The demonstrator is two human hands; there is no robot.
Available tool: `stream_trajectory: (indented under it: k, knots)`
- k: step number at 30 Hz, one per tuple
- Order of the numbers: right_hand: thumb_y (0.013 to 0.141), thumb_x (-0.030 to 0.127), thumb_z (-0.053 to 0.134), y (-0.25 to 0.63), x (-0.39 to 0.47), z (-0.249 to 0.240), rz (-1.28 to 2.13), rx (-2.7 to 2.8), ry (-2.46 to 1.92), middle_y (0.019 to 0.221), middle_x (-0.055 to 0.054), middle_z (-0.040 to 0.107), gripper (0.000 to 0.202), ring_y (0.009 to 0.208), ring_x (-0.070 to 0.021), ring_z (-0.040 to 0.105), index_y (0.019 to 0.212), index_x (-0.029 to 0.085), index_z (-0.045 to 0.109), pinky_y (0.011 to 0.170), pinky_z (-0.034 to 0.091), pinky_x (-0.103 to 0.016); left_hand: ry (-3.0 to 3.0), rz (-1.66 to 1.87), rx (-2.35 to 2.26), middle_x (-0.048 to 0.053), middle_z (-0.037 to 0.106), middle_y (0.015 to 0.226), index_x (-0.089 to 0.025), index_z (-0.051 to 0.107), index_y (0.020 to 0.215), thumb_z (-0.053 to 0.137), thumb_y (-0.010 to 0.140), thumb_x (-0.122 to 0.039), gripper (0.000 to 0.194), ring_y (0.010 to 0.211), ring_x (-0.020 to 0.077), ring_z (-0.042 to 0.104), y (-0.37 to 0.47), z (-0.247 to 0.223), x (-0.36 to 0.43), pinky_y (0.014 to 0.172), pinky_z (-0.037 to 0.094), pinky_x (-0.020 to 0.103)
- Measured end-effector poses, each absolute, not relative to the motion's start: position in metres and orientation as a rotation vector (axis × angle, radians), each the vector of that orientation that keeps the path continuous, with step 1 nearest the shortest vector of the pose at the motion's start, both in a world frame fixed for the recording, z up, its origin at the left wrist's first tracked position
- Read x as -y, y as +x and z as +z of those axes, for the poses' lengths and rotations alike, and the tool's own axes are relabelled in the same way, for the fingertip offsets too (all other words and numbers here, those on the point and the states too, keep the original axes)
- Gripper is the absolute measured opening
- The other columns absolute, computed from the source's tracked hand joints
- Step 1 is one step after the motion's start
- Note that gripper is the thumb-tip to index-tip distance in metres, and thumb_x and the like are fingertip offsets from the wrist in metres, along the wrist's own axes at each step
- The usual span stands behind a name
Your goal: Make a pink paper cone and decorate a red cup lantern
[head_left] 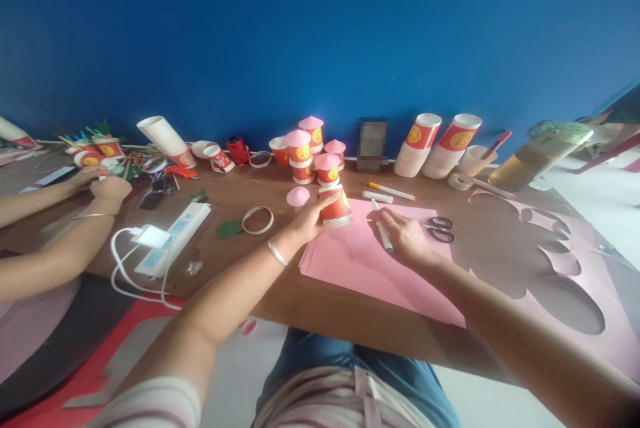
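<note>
My left hand (311, 215) is closed round a red paper cup (336, 207) with a yellow emblem, at the upper left corner of the pink paper sheets (370, 268). Over the same paper, my right hand (403, 233) holds a white marker (383, 228) with a green end. Scissors (441, 229) with dark handles lie just right of that hand, their blades partly hidden. Beyond the paper are a white marker cap or tube (377, 197) and a yellow marker (392, 191). Red cups with pink cone tops (328, 168) stand behind my left hand.
Cup stacks (419, 145), a tilted jug of yellowish liquid (540, 155) and a tape roll (460, 181) stand at back right. Cut pink paper (607, 281) lies right. A power strip (175, 238) with cables lies left, near another person's hands (111, 189).
</note>
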State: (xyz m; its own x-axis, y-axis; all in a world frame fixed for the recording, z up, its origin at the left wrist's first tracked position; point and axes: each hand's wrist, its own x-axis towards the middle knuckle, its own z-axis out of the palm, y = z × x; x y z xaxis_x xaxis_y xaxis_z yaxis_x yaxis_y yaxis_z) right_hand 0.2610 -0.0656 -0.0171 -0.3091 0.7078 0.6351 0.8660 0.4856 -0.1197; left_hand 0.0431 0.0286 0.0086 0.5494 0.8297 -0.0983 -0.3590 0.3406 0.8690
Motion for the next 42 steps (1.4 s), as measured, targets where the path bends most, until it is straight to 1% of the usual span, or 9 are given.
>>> stream_trajectory:
  k: [5, 9, 11, 16, 20, 22, 27, 32, 42]
  knots:
    - [0.100, 0.025, 0.052, 0.262, 0.063, -0.010, -0.202, 1.954, -1.321, 0.092, -0.006, 0.072, 0.013, 0.070, -0.0159, 0.067, 0.110, 0.020, 0.058, 0.053, 0.041, -0.024, 0.985, 0.857, -0.566, 0.003, 0.068, 0.091, -0.016, 0.069, 0.096, 0.082, 0.077, -0.041, 0.033, 0.086, 0.0180, 0.063, 0.066, 0.016, -0.036, 0.078, 0.050, 0.031]
    - [0.099, 0.022, 0.056, 0.258, 0.058, -0.015, -0.111, 1.950, -1.258, 0.086, -0.003, 0.069, 0.008, 0.065, -0.0125, 0.064, 0.104, 0.021, 0.062, 0.055, 0.043, -0.022, 0.995, 0.791, -0.482, 0.005, 0.071, 0.090, -0.017, 0.072, 0.095, 0.078, 0.082, -0.042, 0.029, 0.085, 0.0212, 0.065, 0.078, 0.006, -0.042, 0.079, 0.052, 0.035]
    - [0.099, 0.019, 0.056, 0.258, 0.056, -0.018, -0.136, 1.928, -1.233, 0.081, -0.001, 0.066, 0.008, 0.063, -0.0108, 0.061, 0.100, 0.021, 0.064, 0.056, 0.043, -0.021, 0.975, 0.756, -0.442, 0.006, 0.072, 0.092, -0.017, 0.073, 0.098, 0.076, 0.084, -0.043, 0.029, 0.086, 0.0219, 0.067, 0.079, 0.000, -0.044, 0.081, 0.052, 0.037]
    - [0.098, 0.015, 0.058, 0.263, 0.058, -0.020, -0.245, 1.962, -1.185, 0.074, 0.002, 0.058, 0.008, 0.060, -0.0092, 0.052, 0.097, 0.020, 0.065, 0.057, 0.040, -0.021, 0.872, 0.698, -0.435, 0.010, 0.072, 0.111, -0.017, 0.071, 0.120, 0.073, 0.088, -0.041, 0.040, 0.100, 0.0230, 0.068, 0.075, -0.012, -0.047, 0.090, 0.053, 0.036]
    - [0.096, 0.009, 0.057, 0.264, 0.062, -0.022, -0.326, 2.071, -1.130, 0.070, 0.003, 0.052, 0.016, 0.058, -0.0100, 0.042, 0.106, 0.019, 0.064, 0.057, 0.035, -0.024, 0.854, 0.693, -0.432, 0.011, 0.070, 0.121, -0.019, 0.070, 0.124, 0.075, 0.087, -0.037, 0.041, 0.106, 0.0223, 0.066, 0.075, -0.018, -0.046, 0.088, 0.052, 0.032]
    - [0.095, 0.006, 0.056, 0.264, 0.064, -0.022, -0.352, 2.111, -1.106, 0.069, 0.003, 0.049, 0.020, 0.058, -0.0108, 0.039, 0.109, 0.019, 0.062, 0.056, 0.033, -0.025, 0.890, 0.672, -0.425, 0.011, 0.071, 0.117, -0.019, 0.070, 0.122, 0.076, 0.087, -0.039, 0.041, 0.102, 0.0213, 0.066, 0.076, -0.018, -0.043, 0.087, 0.053, 0.032]
    - [0.094, 0.005, 0.056, 0.263, 0.067, -0.019, -0.307, 2.138, -1.058, 0.070, 0.003, 0.050, 0.019, 0.059, -0.0113, 0.041, 0.109, 0.017, 0.060, 0.057, 0.035, -0.025, 0.968, 0.619, -0.461, 0.005, 0.070, 0.091, -0.018, 0.072, 0.112, 0.081, 0.081, -0.035, 0.037, 0.084, 0.0160, 0.065, 0.076, -0.016, -0.039, 0.076, 0.052, 0.028]
    - [0.094, 0.007, 0.058, 0.260, 0.070, -0.017, -0.228, 2.047, -1.126, 0.072, 0.003, 0.054, 0.014, 0.058, -0.0093, 0.044, 0.099, 0.020, 0.060, 0.056, 0.037, -0.023, 0.961, 0.661, -0.492, 0.007, 0.070, 0.099, -0.017, 0.072, 0.111, 0.078, 0.084, -0.037, 0.034, 0.090, 0.0182, 0.066, 0.072, -0.013, -0.044, 0.081, 0.053, 0.030]
    - [0.096, 0.016, 0.063, 0.264, 0.065, -0.021, -0.266, 2.011, -1.200, 0.071, 0.003, 0.055, 0.004, 0.058, -0.0091, 0.044, 0.098, 0.019, 0.064, 0.057, 0.037, -0.023, 0.910, 0.592, -0.400, 0.013, 0.073, 0.108, -0.013, 0.071, 0.117, 0.075, 0.082, -0.036, 0.043, 0.095, 0.0234, 0.068, 0.071, -0.015, -0.047, 0.087, 0.052, 0.036]
